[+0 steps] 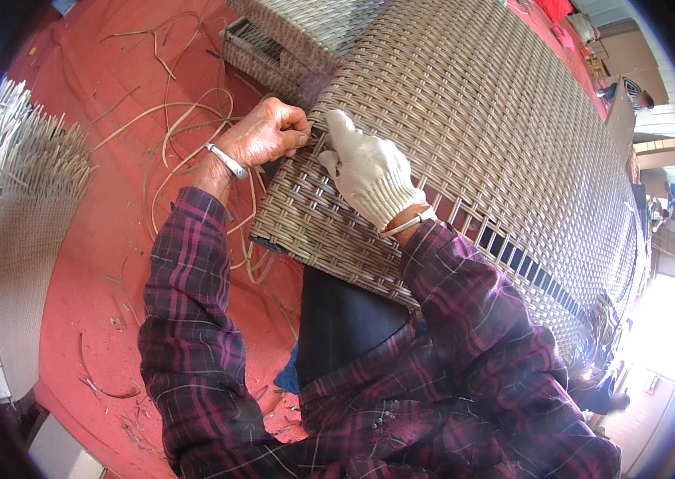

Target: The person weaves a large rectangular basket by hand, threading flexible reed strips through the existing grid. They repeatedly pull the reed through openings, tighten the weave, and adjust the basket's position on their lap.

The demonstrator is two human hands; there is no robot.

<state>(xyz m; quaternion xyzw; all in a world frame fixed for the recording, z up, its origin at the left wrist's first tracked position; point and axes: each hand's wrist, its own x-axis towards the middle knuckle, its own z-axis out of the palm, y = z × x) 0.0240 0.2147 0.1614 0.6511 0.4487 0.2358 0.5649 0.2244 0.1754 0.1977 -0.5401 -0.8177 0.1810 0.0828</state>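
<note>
A brown-grey wicker piece [465,104] of woven flat strands stretches from in front of me to the far right. At its left edge is my left hand [265,136], bare with a white band on the wrist. Its fingers are curled and pinched at the edge; what they hold is hidden. My right hand [373,172], in a white knitted glove, rests on the weave just right of it, thumb and forefinger apart. Long pale loose strands [166,160] trail over the floor beside my left hand. A row of open gaps [505,247] crosses the weave beside my right forearm.
Another woven piece [289,60] stands beyond the left edge. Bundled strand ends [42,152] stick up from a woven panel [26,263] at far left. Scraps lie on the red floor covering [98,319]. A person [642,99] is in the far right background.
</note>
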